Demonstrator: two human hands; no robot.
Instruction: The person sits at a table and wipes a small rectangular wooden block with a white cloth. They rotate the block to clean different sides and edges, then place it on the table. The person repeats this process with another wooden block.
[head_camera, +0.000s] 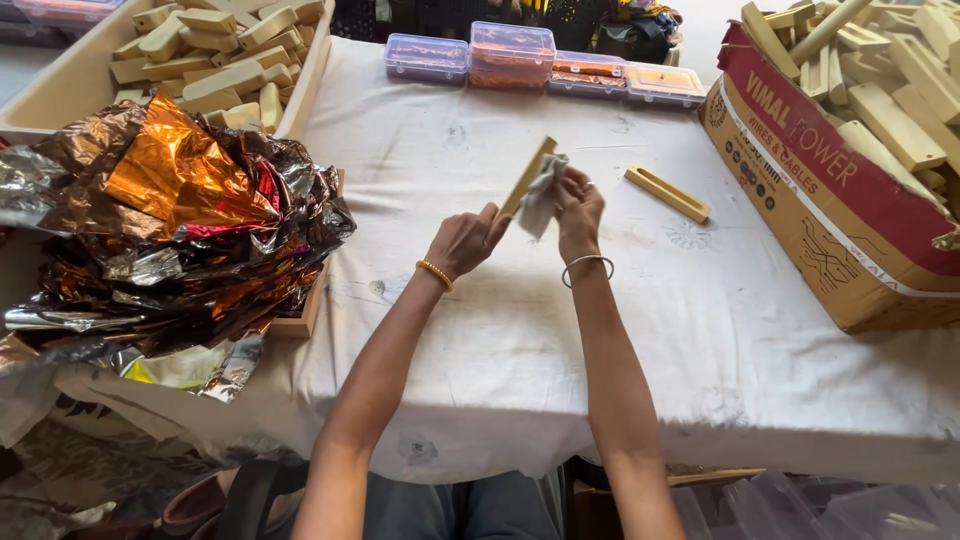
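— What's in front of you?

— You're at a table under a white cloth. On your right a big brown-and-red cardboard box brims with pale wooden blocks; at your far left a shallow cream tray holds more of them.

— And that shiny heap?

— A crumpled pile of copper, silver and red foil sheets lies at your left, draped over the table's edge. Along the far side you have a row of clear plastic lidded boxes with orange contents.

— Your hands?

— Your left hand, gold bangle at the wrist, pinches the lower end of a slim pale wooden strip, tilted up and away above the table's middle. Your right hand, silver bangle at the wrist, is closed around a small grey rag pressed against that strip.

— Anything smaller?

— A second slotted yellowish wooden piece lies flat on the cloth, just right of your hands.
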